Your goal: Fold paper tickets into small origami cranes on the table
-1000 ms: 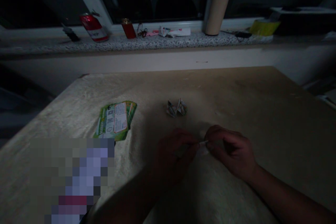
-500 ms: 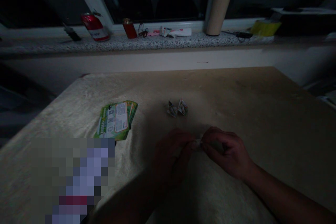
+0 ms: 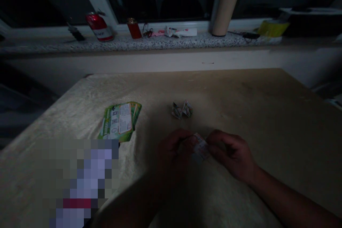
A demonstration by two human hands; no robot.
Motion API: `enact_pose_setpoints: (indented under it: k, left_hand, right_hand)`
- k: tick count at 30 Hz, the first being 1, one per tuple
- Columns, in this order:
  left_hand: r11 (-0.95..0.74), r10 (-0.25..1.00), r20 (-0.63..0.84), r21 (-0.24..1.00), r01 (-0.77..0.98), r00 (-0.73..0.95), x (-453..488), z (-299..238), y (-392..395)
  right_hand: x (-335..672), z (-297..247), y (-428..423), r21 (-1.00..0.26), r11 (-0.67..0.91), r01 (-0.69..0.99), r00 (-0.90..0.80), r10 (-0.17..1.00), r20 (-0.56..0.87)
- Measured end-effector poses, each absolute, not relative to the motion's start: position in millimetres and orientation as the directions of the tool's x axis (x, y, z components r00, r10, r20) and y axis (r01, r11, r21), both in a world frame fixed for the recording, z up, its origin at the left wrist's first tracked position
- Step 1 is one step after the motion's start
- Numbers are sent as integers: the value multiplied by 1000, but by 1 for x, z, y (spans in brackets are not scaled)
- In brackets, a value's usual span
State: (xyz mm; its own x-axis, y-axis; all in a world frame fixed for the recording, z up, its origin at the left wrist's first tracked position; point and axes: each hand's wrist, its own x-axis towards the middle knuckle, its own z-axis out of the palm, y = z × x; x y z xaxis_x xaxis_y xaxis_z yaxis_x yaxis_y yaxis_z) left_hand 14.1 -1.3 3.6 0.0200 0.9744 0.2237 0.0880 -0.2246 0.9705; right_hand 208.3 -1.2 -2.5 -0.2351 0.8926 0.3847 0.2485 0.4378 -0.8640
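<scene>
A small piece of printed paper (image 3: 200, 146) is pinched between my two hands, low over the table. My left hand (image 3: 173, 149), deep in shadow, grips its left side with closed fingers. On its right edge, my right hand (image 3: 233, 155) pinches with thumb and fingertips. Just beyond the hands stand two small folded paper pieces (image 3: 182, 110), side by side with pointed tips. Off to the left lies a stack of green printed packets or cards (image 3: 119, 122).
A blurred-out long object (image 3: 91, 174) lies at the table's lower left. Along the speckled windowsill (image 3: 171, 43) stand a red can (image 3: 99, 27), a red lighter-like cylinder (image 3: 134, 28), crumpled paper (image 3: 180, 32), a cardboard tube (image 3: 227, 5) and a yellow roll (image 3: 273, 28).
The paper was edge-on and mostly hidden between the fingertips; now its printed face shows. My left fingers have shifted slightly apart from the right ones. The view has moved a little.
</scene>
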Motion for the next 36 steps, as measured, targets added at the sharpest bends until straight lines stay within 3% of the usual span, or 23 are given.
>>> enact_pose_setpoints:
  k: [7, 17, 29, 36]
  left_hand:
    - [-55, 998, 58, 997, -61, 40, 19, -1, 1]
    - [-80, 992, 92, 988, -134, 83, 14, -4, 3]
    - [-32, 998, 36, 997, -71, 49, 16, 3, 5]
    - [-118, 988, 117, 993, 5, 95, 14, 1, 4]
  right_hand:
    - [207, -5, -2, -902, 384, 196, -223, 913, 340]
    - [209, -5, 0, -984, 172, -42, -106, 979, 175]
    - [208, -9, -2, -973, 229, 4, -87, 970, 228]
    - [209, -9, -2, -929, 358, 98, -89, 933, 350]
